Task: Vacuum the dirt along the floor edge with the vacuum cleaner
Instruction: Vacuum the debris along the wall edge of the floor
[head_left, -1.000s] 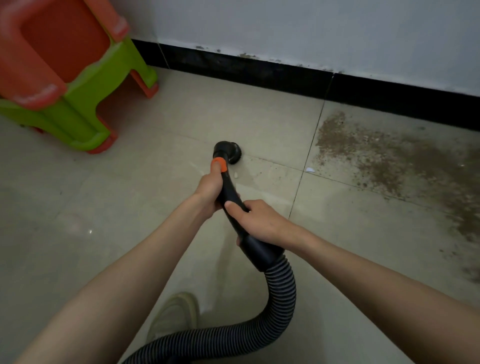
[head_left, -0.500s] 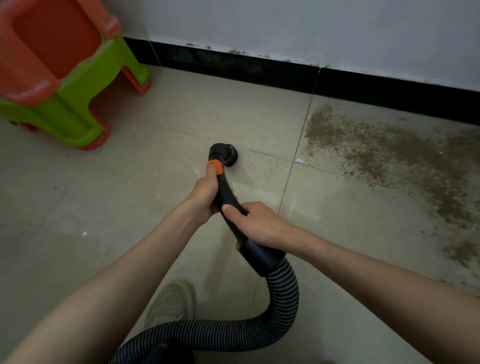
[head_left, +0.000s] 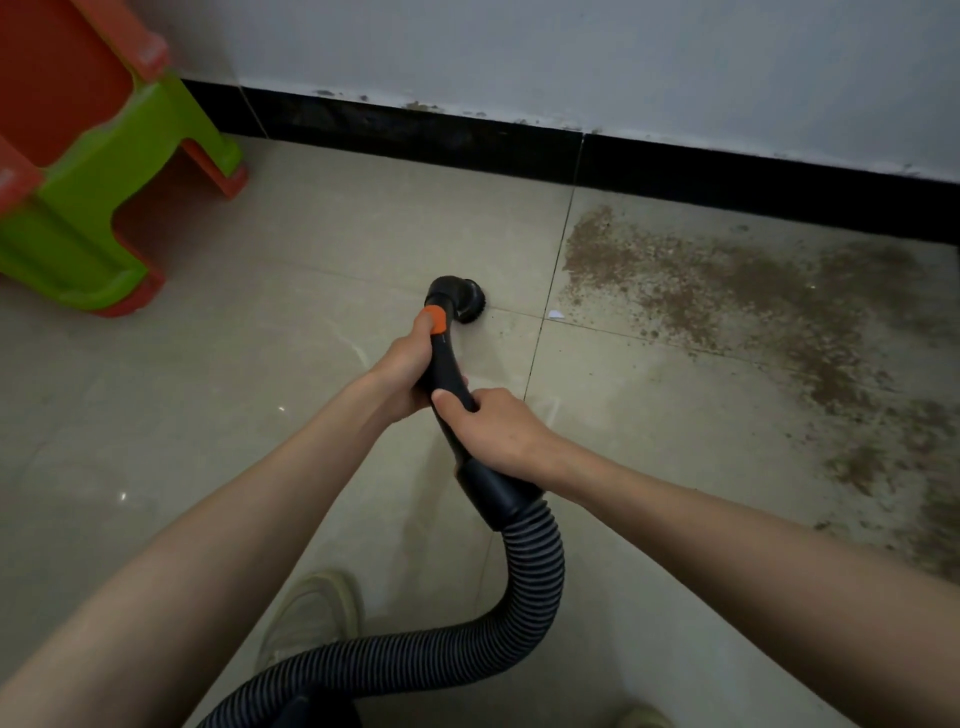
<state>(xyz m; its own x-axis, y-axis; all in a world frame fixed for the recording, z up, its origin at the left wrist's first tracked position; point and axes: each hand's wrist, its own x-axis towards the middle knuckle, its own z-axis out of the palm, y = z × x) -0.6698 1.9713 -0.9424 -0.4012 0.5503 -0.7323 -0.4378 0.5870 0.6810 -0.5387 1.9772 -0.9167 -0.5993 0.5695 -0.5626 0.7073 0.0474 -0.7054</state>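
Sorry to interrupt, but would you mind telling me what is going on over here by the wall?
A person is vacuuming the tiled floor. The left hand grips the black vacuum wand near its orange button, and the right hand grips it lower down, just above the ribbed hose. The round brush head sits on a fairly clean tile, left of the brown dirt patch spread beside the black baseboard; that patch is not yet cleared.

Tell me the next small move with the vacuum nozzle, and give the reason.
Probably slide the brush nozzle to the right, across the tile joint and into the brown dirt patch. The nozzle sits on a tile that looks mostly clean, left of the dirt, which spreads along the black baseboard. Both the left hand and right hand already grip the wand.
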